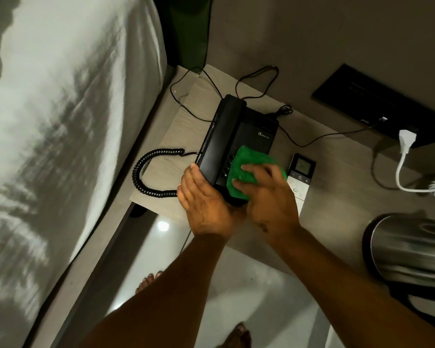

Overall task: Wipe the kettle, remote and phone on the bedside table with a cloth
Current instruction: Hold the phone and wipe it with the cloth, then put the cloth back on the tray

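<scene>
A black desk phone point(239, 136) with its handset on the cradle sits on the pale wooden bedside table point(181, 126). My left hand point(204, 204) grips the phone's near left corner and holds it steady. My right hand point(266, 194) presses a green cloth point(246, 164) onto the phone's keypad. Just right of the phone lies a white remote point(300, 174) with a small screen, partly hidden by my right hand. The steel kettle point(409, 247) stands at the table's right edge, cut off by the frame.
A coiled black handset cord point(146, 172) loops left of the phone, and thin black cables trail behind it. A white plug and curly cord point(407, 146) hang from a black wall panel point(377, 101). The bed point(60, 146) lies to the left, glossy floor below.
</scene>
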Tool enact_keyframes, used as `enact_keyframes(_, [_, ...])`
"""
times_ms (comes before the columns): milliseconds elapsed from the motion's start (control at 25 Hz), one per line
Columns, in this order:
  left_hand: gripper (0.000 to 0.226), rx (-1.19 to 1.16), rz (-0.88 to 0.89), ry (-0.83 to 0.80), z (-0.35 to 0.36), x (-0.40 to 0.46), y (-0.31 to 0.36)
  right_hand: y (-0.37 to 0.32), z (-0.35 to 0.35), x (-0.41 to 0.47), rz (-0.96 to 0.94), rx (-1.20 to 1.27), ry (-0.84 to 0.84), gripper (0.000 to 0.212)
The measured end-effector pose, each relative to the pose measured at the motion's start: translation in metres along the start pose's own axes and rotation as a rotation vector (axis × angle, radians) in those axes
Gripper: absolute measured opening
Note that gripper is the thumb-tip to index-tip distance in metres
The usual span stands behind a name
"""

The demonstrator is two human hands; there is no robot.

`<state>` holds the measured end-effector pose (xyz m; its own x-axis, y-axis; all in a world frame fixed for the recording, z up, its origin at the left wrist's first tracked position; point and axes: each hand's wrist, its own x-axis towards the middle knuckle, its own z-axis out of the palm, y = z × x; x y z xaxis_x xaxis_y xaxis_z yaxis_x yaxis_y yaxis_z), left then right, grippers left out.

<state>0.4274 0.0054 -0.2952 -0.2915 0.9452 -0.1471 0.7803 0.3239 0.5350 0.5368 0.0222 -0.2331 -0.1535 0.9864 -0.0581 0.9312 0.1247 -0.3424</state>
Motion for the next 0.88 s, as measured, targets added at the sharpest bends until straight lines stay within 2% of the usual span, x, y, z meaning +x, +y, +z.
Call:
enact_keyframes(120, [0.132,0.008,0.023,-0.032,-0.002,0.001,-0.002,0.004,-0.001,-0.017,-0.007,-0.071,-0.031,0.032])
enact_keyframes(240, [0.139,-0.002,0.055,-0.064,-0.007,0.0,-0.004,0.007,-0.013,-0.018,0.085,0.059,-0.045,0.046])
enact_keyframes(320, [0.14,0.02,0.132,-0.108,-0.013,-0.003,-0.011,0.005,-0.028,-0.016,0.274,0.35,0.0,0.054])
enact_keyframes(440, [0.133,-0.06,0.274,-0.201,-0.043,-0.007,-0.024,-0.01,-0.057,-0.012,0.663,1.035,0.116,0.049])
enact_keyframes(480, [0.126,-0.198,0.285,-0.253,-0.06,-0.007,-0.025,-0.02,-0.066,-0.01,0.755,1.254,0.11,0.044])
enact_keyframes(520, [0.111,-0.439,0.238,-0.316,-0.081,-0.006,-0.021,-0.032,-0.071,-0.009,0.799,1.421,0.066,0.04])
enact_keyframes(600, [0.072,-1.089,-0.092,-0.308,-0.127,0.002,-0.015,-0.065,-0.079,-0.002,0.751,1.629,-0.048,0.037])
enact_keyframes(640, [0.053,-1.365,-0.283,-0.286,-0.152,0.009,-0.015,-0.085,-0.082,0.004,0.692,1.706,-0.092,0.037])
enact_keyframes(680, [0.043,-1.575,-0.392,-0.298,-0.176,0.016,-0.019,-0.107,-0.083,0.012,0.632,1.773,-0.134,0.037])
enact_keyframes(720, [0.045,-1.704,-0.435,-0.339,-0.197,0.023,-0.024,-0.129,-0.082,0.022,0.594,1.822,-0.172,0.037])
enact_keyframes(800, [0.06,-1.815,-0.484,-0.384,-0.247,0.035,-0.035,-0.177,-0.079,0.041,0.599,1.882,-0.279,0.043])
enact_keyframes(880, [0.048,-1.726,-0.466,-0.329,-0.293,0.048,-0.056,-0.228,-0.075,0.058,0.641,1.853,-0.413,0.052])
